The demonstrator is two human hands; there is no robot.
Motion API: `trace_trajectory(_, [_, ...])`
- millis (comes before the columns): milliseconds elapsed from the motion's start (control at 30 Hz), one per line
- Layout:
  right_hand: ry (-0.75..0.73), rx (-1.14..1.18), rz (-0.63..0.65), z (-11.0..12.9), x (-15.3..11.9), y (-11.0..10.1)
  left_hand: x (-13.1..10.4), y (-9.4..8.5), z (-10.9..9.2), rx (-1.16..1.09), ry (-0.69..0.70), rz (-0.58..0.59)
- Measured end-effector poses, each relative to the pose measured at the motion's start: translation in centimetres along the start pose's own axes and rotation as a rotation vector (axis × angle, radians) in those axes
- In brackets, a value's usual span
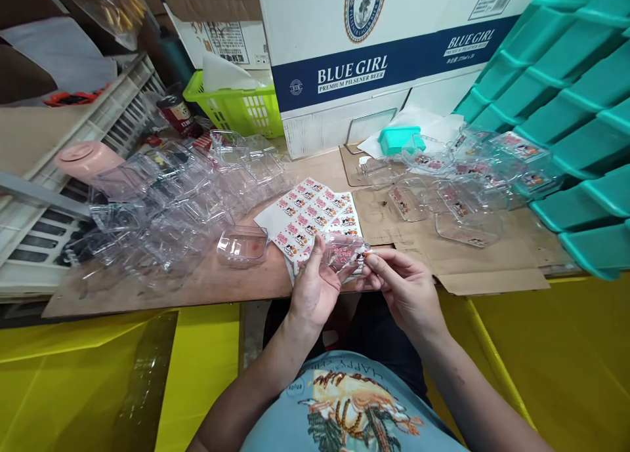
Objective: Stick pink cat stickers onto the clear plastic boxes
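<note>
the left hand (315, 290) grips a clear plastic case (333, 263) above printed sticker sheets (311, 217). the right hand (406, 285) pinches a cat sticker (343, 253) against it, seemingly by the edge.

From here the clear trays (242, 243) look like shiny plastic, sheets (306, 217) smooth paper, bins (585, 104) satiny plastic, box (394, 58) matt-ish cardboard.

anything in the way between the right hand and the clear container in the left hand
Nothing visible stands between them: the right hand pinches at the cartoon end of the printed sticker over the clear plastic container, which the left hand holds near the sticker sheets.
</note>
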State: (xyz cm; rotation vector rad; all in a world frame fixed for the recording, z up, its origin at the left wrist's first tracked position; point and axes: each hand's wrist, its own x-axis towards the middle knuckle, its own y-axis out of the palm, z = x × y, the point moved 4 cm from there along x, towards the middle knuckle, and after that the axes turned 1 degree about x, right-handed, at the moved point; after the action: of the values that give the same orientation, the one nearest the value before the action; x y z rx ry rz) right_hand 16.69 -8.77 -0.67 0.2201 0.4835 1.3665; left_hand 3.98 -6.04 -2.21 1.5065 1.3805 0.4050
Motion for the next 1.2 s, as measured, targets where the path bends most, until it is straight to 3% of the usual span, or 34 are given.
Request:
trace_trajectory(867, [-0.052,-0.212,-0.042,-0.27,0.84,-0.63,-0.1,-0.37,0.12,0.097,0.094,0.04])
trace_trajectory(1200, [-0.119,-0.346,-0.034,0.23,0.8,-0.16,-0.34,-0.31,0.14,0.148,0.155,-0.074])
